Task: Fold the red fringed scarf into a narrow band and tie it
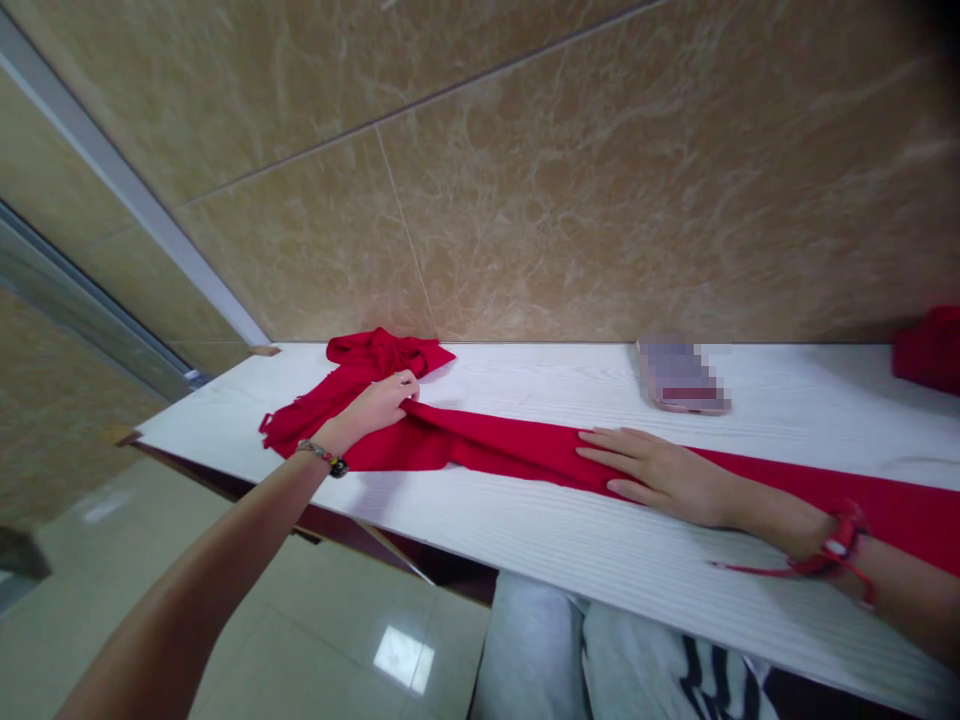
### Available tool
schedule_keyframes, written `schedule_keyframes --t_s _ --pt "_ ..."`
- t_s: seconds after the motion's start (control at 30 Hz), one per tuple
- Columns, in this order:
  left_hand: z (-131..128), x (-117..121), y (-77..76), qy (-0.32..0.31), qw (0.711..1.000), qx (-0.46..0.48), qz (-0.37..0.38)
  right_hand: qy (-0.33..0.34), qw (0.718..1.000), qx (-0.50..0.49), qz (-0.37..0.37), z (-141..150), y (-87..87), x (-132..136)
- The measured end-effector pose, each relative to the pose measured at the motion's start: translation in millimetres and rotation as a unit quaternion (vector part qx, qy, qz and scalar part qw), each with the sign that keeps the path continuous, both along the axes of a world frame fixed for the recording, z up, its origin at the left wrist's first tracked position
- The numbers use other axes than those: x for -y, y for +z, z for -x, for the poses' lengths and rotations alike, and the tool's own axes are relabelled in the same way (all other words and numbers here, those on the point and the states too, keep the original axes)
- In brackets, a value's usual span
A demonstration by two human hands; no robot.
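Note:
A long red scarf [517,445] stretches across the white table [525,510], with a fringe at its left end and a bunched part near the wall. My left hand [379,405], wearing a beaded bracelet, pinches the scarf's upper edge near the bunched end. A fold runs along the cloth between the two hands. My right hand [667,475] lies flat on the scarf, fingers stretched out to the left, and a red cord bracelet is on its wrist. Past that wrist the cloth runs out of view at the right.
A phone [682,378] with a blurred-out screen lies toward the back of the table. Another red cloth item [930,350] sits at the far right edge. A tan marbled wall [525,220] rises behind the table. My legs [532,645] are under the front edge.

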State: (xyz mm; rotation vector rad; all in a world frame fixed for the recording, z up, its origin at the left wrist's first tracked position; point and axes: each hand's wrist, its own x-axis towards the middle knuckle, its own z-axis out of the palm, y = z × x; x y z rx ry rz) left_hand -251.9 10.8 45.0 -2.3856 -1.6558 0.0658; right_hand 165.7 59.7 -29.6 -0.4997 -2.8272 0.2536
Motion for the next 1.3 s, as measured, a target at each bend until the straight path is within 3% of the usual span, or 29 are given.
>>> schedule_keyframes --t_s 0.17,0.33,0.53,0.63,0.7,0.8,0.97,1.07,1.17,1.3 --pt "15.6 13.8 -23.5 0.017 0.999 -0.031 -0.008 -0.029 0.999 -0.015 -0.003 -14.4 5.6 -5.3" --pt "45.6 23.4 -38.5 0.037 0.995 -0.016 -0.092 -0.003 1.0 -0.008 0.005 -10.7 9.8 4.8" --pt "112.2 34.6 -41.6 0.028 0.988 -0.086 -0.127 0.013 0.999 -0.03 0.029 -10.8 6.9 5.3" --pt "130.9 39.0 -38.9 0.012 0.984 -0.11 -0.14 0.027 0.999 -0.041 0.021 -11.4 7.1 5.3" --pt "124.5 38.3 -36.7 0.009 0.983 -0.103 -0.152 0.031 0.998 -0.052 0.001 -11.7 7.5 5.8" --pt "90.0 30.5 -31.1 -0.01 0.987 -0.077 -0.141 0.027 0.997 -0.063 -0.043 -12.6 9.9 7.3" --pt "32.8 8.9 -11.3 -0.049 0.994 -0.09 0.022 0.02 0.995 -0.034 -0.088 -16.8 19.7 12.9" --pt "27.6 4.9 4.0 0.003 0.995 -0.096 0.029 0.023 0.994 -0.018 -0.103 -21.4 23.8 15.5" --pt "34.0 16.8 11.9 0.042 0.995 -0.085 -0.032 0.014 0.992 -0.026 -0.12 -27.5 25.4 15.8" --pt "38.0 48.8 -5.3 0.025 0.996 -0.08 -0.033 0.006 0.991 -0.04 -0.128 -36.9 21.2 14.3"
